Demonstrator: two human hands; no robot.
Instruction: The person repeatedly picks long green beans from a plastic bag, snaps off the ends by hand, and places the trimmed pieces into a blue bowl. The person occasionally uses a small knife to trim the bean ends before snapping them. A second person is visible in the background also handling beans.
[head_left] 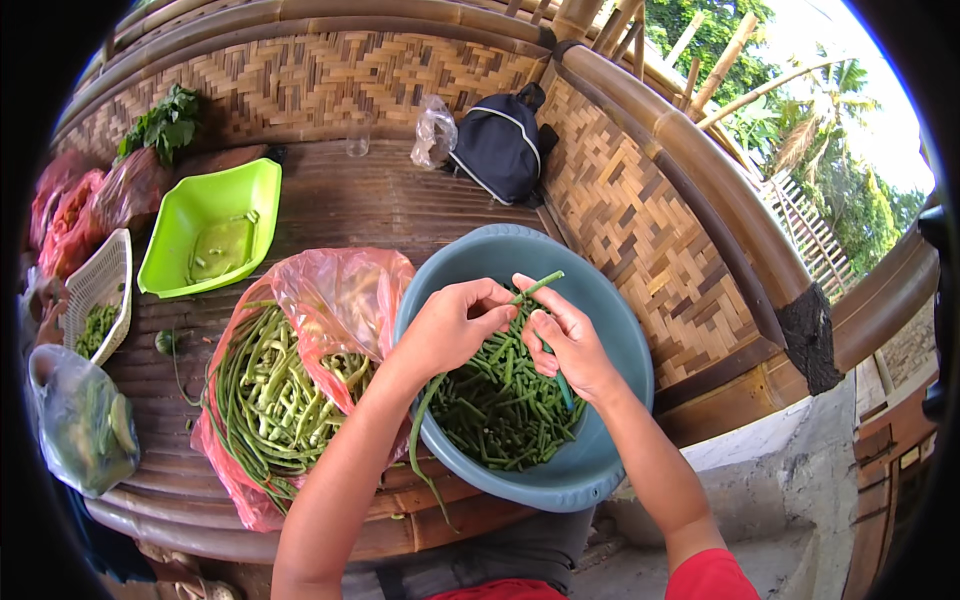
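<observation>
Over a blue-grey basin [625,330] of cut green bean pieces [500,400], my two hands work close together. My left hand [455,320] is closed, pinching a long green bean [428,470] whose tail hangs over the basin's left rim. The bean's tip sticks up between the hands. My right hand [570,350] is closed around a slim teal tool [566,392], possibly a knife; the fingers hide most of it. Its fingertips are by the bean's tip. To the left, a red plastic bag [345,275] lies open around whole long beans [275,390].
A lime-green tub [160,240] with a few bean bits stands at left. Beside it are a white basket [122,290], a clear bag of vegetables [85,425] and leafy greens [165,125]. A dark backpack [500,145] and a glass [357,140] sit by the woven wall [640,230].
</observation>
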